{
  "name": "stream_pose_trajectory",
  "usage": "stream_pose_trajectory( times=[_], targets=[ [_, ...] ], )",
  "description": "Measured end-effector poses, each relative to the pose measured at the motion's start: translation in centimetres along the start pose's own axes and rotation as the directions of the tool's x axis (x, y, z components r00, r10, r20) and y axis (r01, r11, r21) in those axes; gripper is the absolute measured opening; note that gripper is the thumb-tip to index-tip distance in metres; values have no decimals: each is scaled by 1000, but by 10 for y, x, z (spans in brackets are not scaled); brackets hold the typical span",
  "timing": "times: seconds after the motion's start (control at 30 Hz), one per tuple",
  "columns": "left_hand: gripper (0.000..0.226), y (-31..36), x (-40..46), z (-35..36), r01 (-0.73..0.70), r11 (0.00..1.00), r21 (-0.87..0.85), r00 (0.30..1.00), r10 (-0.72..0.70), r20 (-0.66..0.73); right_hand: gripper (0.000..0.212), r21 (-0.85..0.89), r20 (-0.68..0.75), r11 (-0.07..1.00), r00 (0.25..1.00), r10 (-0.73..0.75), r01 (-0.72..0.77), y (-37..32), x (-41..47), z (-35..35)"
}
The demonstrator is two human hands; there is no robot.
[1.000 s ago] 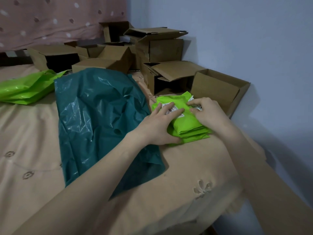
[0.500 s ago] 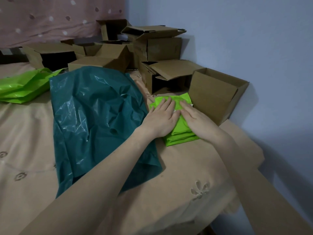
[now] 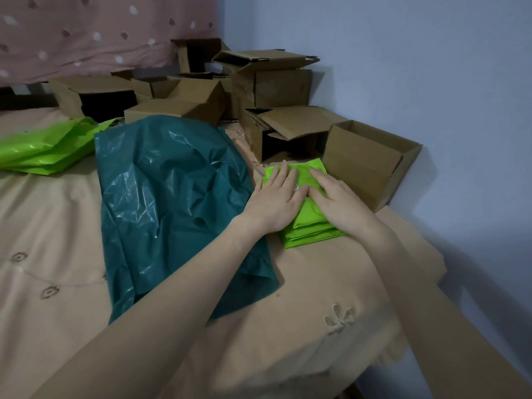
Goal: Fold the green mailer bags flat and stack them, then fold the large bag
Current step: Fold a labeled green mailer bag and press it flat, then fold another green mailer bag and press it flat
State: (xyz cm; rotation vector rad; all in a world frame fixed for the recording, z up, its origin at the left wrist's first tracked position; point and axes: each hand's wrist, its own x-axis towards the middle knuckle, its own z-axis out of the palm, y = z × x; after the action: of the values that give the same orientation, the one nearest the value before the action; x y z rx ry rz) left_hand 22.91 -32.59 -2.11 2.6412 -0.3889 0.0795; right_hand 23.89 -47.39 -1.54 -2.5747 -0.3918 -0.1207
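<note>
Head view: stack of folded green mailer bags [image 3: 309, 226] on bed [image 3: 302, 283], right of large teal bag [image 3: 172, 203]. Left hand [image 3: 277, 198] and right hand [image 3: 335, 201] flat, fingers straight, pressing down. Best pressed evenly, edges squared, air pushed out.

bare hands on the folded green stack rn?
2. Left hand and right hand both press flat, side by side, on the folded green stack by the open box.
</note>
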Motion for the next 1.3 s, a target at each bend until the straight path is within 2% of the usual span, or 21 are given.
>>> stream_pose_trajectory(
  times=[0.33,0.53,0.7,0.9,1.03,1.3],
  targets=[
    [60,-8,-27,-36,27,1000,0,991,-26,-133,51,-11,-147,999,989,-32,30,-27,-15,-24],
    [59,-22,-58,-68,58,998,23,977,-52,-208,50,-16,-211,994,971,-113,112,-71,-23,-32],
    [58,-47,-89,-102,117,992,37,957,-102,-273,52,-6,-210,977,955,-209,212,-119,-22,-23],
    [59,-95,-131,-141,206,978,23,897,-180,-404,54,13,-159,958,946,-281,287,-179,-13,5],
    [63,-127,-162,-165,220,975,20,836,-178,-519,54,43,-149,933,926,-347,356,-217,-8,26],
    [63,-197,-208,-195,274,959,-76,748,-263,-610,53,162,-118,892,906,-407,422,-286,9,72]
  ],
)
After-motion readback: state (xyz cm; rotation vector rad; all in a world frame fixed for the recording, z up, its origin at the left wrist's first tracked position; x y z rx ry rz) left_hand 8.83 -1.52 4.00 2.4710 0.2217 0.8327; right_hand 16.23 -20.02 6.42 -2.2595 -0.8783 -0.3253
